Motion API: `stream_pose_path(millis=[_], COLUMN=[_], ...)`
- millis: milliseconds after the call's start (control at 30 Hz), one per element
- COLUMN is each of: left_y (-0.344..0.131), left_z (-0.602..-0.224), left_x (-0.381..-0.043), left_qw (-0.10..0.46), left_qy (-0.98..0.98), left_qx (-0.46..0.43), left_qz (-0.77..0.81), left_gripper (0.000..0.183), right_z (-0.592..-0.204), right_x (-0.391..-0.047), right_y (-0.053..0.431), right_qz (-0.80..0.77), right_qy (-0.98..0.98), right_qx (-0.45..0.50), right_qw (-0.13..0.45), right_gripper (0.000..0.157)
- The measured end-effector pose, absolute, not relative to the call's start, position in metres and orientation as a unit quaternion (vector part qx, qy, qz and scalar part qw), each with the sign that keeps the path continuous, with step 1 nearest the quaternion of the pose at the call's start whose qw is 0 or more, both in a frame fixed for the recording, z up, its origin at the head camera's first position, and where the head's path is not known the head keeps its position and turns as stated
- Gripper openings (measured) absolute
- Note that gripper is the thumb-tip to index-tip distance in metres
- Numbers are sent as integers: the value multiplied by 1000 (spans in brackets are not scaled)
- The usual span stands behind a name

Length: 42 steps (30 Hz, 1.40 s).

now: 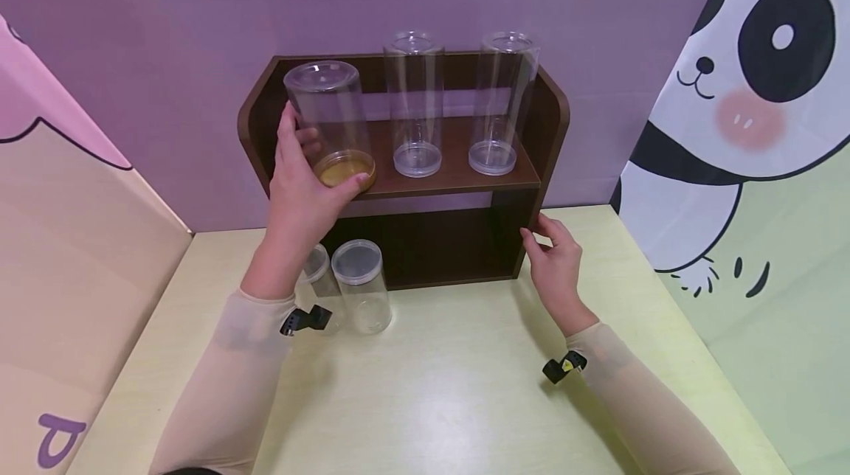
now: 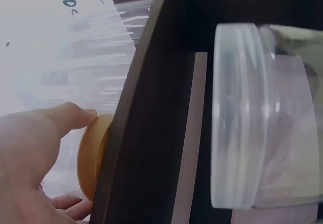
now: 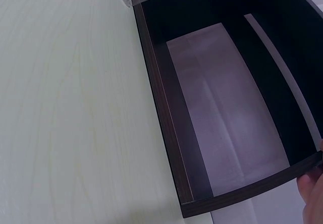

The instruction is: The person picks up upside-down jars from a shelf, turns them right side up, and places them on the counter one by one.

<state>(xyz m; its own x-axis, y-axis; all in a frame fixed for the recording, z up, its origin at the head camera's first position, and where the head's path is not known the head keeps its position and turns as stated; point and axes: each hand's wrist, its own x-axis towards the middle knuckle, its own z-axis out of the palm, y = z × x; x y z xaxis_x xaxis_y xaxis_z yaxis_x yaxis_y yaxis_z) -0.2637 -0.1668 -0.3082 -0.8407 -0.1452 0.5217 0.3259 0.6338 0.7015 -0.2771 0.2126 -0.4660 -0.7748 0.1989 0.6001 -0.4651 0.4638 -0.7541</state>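
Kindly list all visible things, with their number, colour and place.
Wood-grain rectangular table: 1, pale cream, underneath
Two-tier wood-look shelf: 1, dark brown, table's back
Wide round jar with gold base: 1, clear, gold, shelf's upper left
Tall round jars: 2, clear, shelf's upper tier, middle and right
Short round lidded jars: 2, clear, whitish lids, table, front-left
Plain cloth-like backdrop: 1, purple, behind shelf
Panda-printed sheet: 1, white, black, green, right
Cartoon-printed sheet: 1, pink, cream, left
Small wrist devices: 2, black, wrists
Long sleeves: 2, beige, forearms
Left grip: 1, bare hand, holding wide jar
Right grip: 1, bare hand, pinching shelf's right side
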Motion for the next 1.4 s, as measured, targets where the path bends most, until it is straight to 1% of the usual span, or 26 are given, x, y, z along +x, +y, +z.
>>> stream_pose_path(millis=[233, 767, 1233, 1400], left_y=[-166, -156, -138, -128], left_z=[-308, -316, -341, -351], left_x=[-248, -211, -192, -188], left_qw=[255, 227, 181, 149], left_qy=[-855, -834, -824, -821], left_qx=[-79, -155, -205, -209], left_qz=[-444, -478, -496, -510], left_gripper=[130, 127, 127, 128], right_z=[-467, -465, -466, -467], right_x=[-277, -276, -277, -277], right_y=[212, 212, 211, 211], right_qz=[512, 504, 509, 509], right_qy=[-790, -793, -791, -790], right_qx=[84, 86, 83, 84], right_qw=[326, 331, 329, 330], right_gripper=[27, 26, 25, 25])
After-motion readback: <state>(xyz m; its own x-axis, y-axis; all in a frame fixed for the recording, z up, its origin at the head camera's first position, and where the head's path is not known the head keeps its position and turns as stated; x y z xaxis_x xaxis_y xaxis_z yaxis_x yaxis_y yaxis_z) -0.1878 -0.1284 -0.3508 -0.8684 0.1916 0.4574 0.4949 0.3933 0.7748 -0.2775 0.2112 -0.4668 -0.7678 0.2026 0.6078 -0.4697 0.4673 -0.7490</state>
